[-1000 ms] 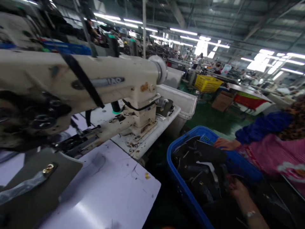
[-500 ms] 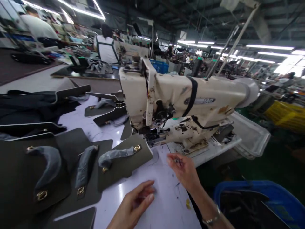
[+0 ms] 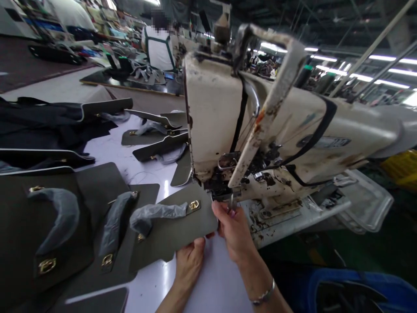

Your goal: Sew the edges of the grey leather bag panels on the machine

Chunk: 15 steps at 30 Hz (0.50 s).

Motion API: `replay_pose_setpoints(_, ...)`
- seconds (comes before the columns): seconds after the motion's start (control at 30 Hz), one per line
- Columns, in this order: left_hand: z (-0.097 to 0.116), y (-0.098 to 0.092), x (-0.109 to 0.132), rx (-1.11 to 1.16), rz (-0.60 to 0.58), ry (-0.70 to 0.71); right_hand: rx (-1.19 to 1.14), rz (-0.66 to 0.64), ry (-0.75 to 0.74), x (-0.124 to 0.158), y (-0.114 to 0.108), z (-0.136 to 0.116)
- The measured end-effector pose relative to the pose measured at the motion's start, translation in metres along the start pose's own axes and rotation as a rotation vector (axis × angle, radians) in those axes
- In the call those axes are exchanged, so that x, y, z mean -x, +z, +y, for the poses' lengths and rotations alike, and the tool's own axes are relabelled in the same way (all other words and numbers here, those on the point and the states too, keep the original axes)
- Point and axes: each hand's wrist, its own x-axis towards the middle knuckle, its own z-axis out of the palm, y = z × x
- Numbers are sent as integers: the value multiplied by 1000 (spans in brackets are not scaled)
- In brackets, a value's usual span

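Note:
An olive-grey bag panel lies on the pale table with its right end at the sewing machine's needle area. It carries a handle wrapped in clear plastic and fixed by gold hardware. My left hand is closed on the panel's near edge, thumb uppermost and fingers partly hidden underneath. At the panel's right edge, just below the machine head, is my right hand, closed around small thread snips, mostly hidden by the fingers. The sewing machine is cream-coloured and worn.
More panels with wrapped handles lie on the left, overlapping. Dark fabric pieces are piled behind them. A blue bin stands at the lower right, a clear plastic tray beyond the machine. A person sits further back.
Both hands have moved from above the bare table to the bag panel's edge. The left has closed on it. The view has shifted closer to the machine.

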Motion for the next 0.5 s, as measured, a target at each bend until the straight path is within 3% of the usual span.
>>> replay_pose_setpoints(0.23, 6, 0, 2, 3, -75, 28, -53, -74, 35, 5, -12, -7)
replay_pose_setpoints(0.5, -1, 0, 2, 66, -82, 24, -19, -54, 39, 4, -16, -15)
